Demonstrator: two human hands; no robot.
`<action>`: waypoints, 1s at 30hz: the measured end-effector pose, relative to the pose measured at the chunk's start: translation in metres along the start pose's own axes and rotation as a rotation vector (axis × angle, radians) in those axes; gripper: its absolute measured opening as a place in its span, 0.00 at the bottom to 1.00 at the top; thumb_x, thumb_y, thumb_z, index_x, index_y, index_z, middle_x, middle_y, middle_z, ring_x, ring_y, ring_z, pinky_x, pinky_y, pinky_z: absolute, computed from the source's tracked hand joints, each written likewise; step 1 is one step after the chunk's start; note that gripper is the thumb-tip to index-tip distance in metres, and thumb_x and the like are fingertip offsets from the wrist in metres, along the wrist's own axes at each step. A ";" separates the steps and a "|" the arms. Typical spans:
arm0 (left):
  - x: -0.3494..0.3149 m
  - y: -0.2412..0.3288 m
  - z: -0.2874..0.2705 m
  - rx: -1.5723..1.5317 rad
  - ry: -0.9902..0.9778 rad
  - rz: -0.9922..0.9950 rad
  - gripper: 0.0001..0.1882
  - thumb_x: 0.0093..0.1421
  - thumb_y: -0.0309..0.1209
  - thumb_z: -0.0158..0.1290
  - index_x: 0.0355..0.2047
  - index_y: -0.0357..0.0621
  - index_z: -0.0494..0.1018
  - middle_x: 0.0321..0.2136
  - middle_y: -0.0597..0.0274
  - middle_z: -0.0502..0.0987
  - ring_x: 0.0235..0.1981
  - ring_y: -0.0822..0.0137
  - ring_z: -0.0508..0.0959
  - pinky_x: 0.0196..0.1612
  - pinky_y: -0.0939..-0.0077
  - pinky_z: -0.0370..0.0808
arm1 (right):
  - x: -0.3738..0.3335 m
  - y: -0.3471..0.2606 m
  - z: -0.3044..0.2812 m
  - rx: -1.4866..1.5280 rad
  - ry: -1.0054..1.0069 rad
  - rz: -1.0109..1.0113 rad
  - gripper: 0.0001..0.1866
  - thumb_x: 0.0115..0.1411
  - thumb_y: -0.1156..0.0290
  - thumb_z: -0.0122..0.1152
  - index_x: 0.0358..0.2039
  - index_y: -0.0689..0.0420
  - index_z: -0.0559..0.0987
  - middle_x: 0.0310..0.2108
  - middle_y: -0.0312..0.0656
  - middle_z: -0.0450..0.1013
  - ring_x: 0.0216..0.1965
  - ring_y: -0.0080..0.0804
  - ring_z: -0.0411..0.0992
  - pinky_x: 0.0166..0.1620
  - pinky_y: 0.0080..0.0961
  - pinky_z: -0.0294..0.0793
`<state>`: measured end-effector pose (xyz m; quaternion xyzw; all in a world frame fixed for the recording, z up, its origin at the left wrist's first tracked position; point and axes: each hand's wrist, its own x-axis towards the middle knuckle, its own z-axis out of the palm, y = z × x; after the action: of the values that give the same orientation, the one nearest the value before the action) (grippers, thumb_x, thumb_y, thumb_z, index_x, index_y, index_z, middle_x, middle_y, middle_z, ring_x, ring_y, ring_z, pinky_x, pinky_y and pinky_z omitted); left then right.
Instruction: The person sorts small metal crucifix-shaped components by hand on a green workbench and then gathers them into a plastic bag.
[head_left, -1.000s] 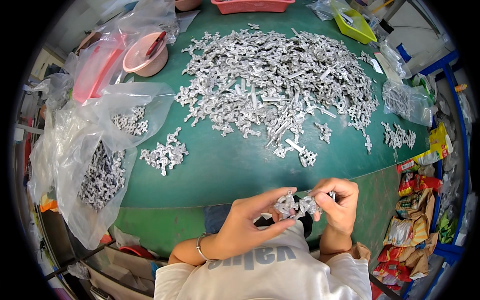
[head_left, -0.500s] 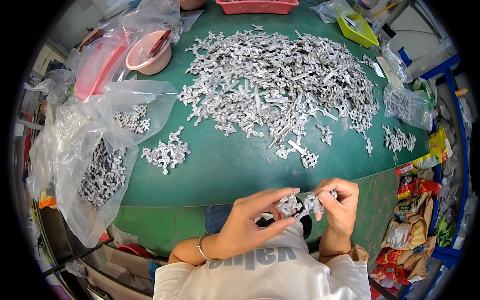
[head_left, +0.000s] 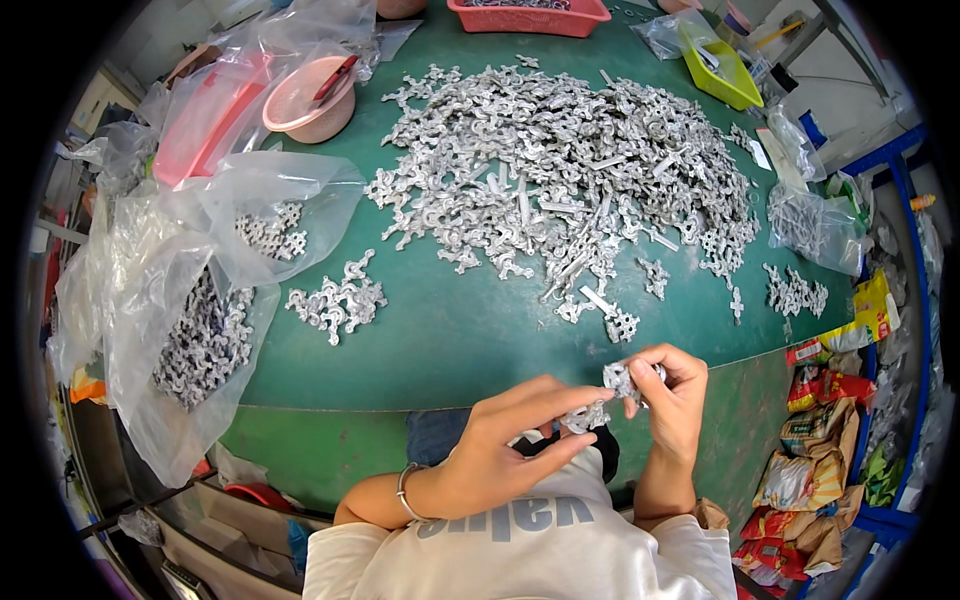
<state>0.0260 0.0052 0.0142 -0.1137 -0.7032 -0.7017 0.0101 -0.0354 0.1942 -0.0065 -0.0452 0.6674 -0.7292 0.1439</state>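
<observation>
1. I see the left hand (head_left: 500, 445) pinching one end of a metal casting (head_left: 600, 400).
2. Right hand (head_left: 670, 395) grips the other end.
3. Casting held just below the tabletop (head_left: 450, 340) edge, near the pile (head_left: 560, 170).

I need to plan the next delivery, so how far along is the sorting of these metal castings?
Done: a clear plastic bag at the left holds grey metal pieces, with a small cluster beside it. In hand: the left hand and right hand grip one casting between them at the table's near edge. Left: the big heap covering the green table, plainly the larger share.
</observation>
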 end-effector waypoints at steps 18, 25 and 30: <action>0.005 -0.017 -0.005 -1.085 -0.115 -0.472 0.31 0.57 0.33 0.50 0.56 0.33 0.52 0.23 0.61 0.70 0.20 0.76 0.64 0.23 0.85 0.61 | 0.014 -0.012 0.018 0.021 -0.315 -0.192 0.11 0.54 0.79 0.53 0.38 0.66 0.76 0.24 0.43 0.69 0.16 0.18 0.64 0.20 0.14 0.63; 0.011 -0.017 -0.009 -1.261 -0.294 -0.512 0.32 0.61 0.36 0.44 0.60 0.36 0.44 0.38 0.50 0.70 0.27 0.72 0.70 0.24 0.86 0.62 | 0.006 -0.017 0.021 0.128 -0.348 -0.098 0.03 0.52 0.80 0.55 0.25 0.67 0.75 0.24 0.43 0.70 0.16 0.19 0.66 0.20 0.14 0.61; 0.007 -0.021 -0.008 -1.289 -0.300 -0.491 0.30 0.62 0.35 0.41 0.59 0.37 0.44 0.39 0.44 0.69 0.33 0.66 0.75 0.24 0.83 0.67 | 0.001 -0.018 0.021 0.140 -0.307 -0.014 0.04 0.54 0.79 0.54 0.24 0.67 0.74 0.20 0.40 0.71 0.16 0.18 0.65 0.19 0.15 0.61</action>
<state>0.0142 -0.0018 -0.0049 -0.0305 -0.1467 -0.9372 -0.3149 -0.0338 0.1746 0.0138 -0.1506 0.5848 -0.7594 0.2422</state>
